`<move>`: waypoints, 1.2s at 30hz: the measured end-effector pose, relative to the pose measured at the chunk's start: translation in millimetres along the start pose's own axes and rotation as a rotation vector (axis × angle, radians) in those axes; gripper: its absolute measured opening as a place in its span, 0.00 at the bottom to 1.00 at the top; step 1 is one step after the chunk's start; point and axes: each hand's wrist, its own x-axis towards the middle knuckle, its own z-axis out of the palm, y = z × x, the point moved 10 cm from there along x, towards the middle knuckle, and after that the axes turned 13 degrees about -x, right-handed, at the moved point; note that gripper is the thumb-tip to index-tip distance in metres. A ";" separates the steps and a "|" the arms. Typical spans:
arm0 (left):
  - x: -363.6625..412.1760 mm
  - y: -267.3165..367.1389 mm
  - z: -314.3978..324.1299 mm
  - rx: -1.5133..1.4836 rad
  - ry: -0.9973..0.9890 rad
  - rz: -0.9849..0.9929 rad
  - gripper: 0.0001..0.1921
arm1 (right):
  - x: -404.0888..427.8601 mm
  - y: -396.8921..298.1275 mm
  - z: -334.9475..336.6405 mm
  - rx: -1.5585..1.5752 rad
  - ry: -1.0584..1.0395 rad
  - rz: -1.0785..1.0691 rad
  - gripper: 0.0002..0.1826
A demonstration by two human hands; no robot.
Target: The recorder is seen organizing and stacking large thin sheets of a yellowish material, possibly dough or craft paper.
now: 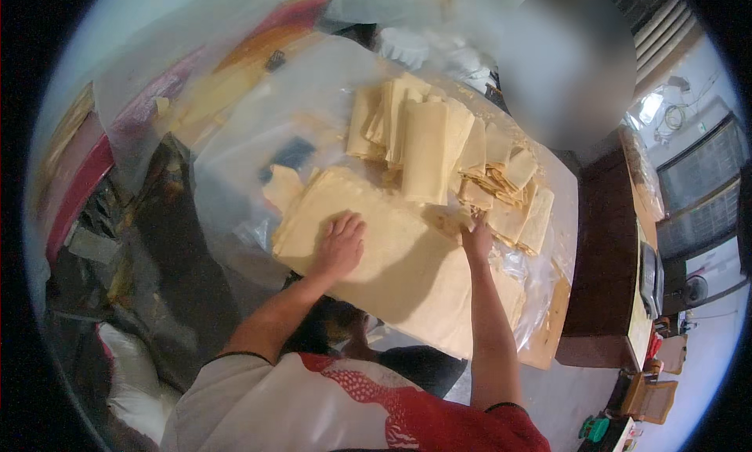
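A wide stack of thin pale-yellow sheets (405, 264), which look like tofu skin, lies in front of me on the table. My left hand (342, 240) rests palm down on its left part, holding nothing. At the far right edge of the stack, my right hand (478, 239) reaches its fingers to small yellow scraps (449, 221); whether it pinches one is too unclear to tell. Just beyond stand several folded bundles of the same sheets (426, 149). Smaller folded pieces (517, 170) lie heaped to their right, close to my right fingertips.
Clear plastic sheeting (235, 135) covers the table's left side. A bare wooden edge (549, 334) shows at the right, beside a dark brown cabinet (605, 258). White sacks (132, 375) lie at lower left. A round blurred patch hides the upper right.
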 end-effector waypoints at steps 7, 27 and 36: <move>-1.8 -2.7 -1.3 0.048 0.012 0.023 0.19 | -7.1 6.4 20.8 0.044 0.037 0.117 0.27; 86.5 -57.4 50.7 -0.693 0.136 -0.389 0.35 | -160.6 -80.6 -77.7 0.463 0.059 -0.343 0.10; 170.0 0.2 23.3 -0.848 0.279 -0.101 0.31 | -159.6 -70.5 -63.3 0.356 0.044 -0.350 0.12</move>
